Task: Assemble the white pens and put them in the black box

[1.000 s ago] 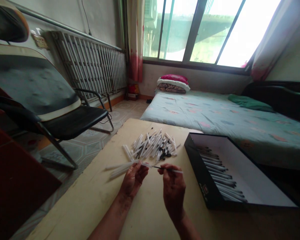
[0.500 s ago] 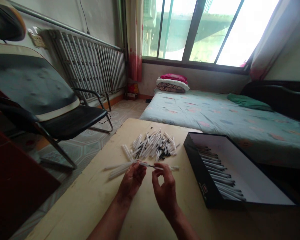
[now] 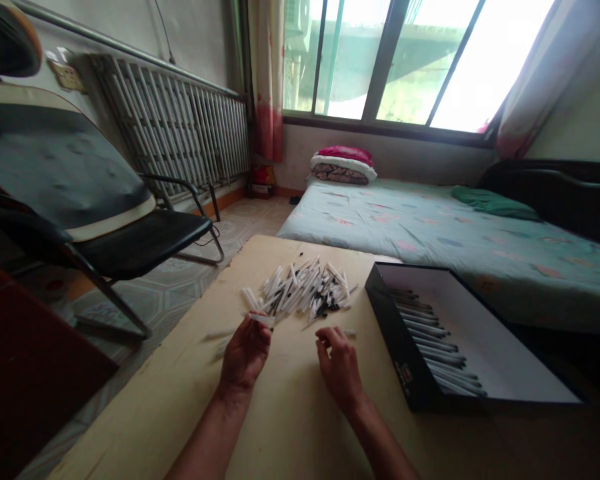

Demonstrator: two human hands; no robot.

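My left hand (image 3: 247,353) is closed, its thumb and fingers round a slim whitish pen tube (image 3: 263,320) with a dark end on the right. To the right, my right hand (image 3: 339,363) hovers over the table with fingers bent together. Whatever its fingertips may hold is too small to make out. Beyond both hands lies a loose pile of white pen tubes (image 3: 300,288), mixed with small black caps (image 3: 325,308). Several more whitish tubes (image 3: 220,333) lie left of my left hand, partly hidden and blurred. A short white tube (image 3: 350,333) rests behind my right hand.
A black open box (image 3: 387,347) with a white inside stands at the right, a row of pens (image 3: 437,347) along its left side. All this is on a pale table (image 3: 180,393). A bed (image 3: 380,213) adjoins the far edge; a black chair (image 3: 145,243) is left.
My hands have drawn apart, the left going left and the right going right. The thin dark-tipped piece that lay between them no longer spans the gap.
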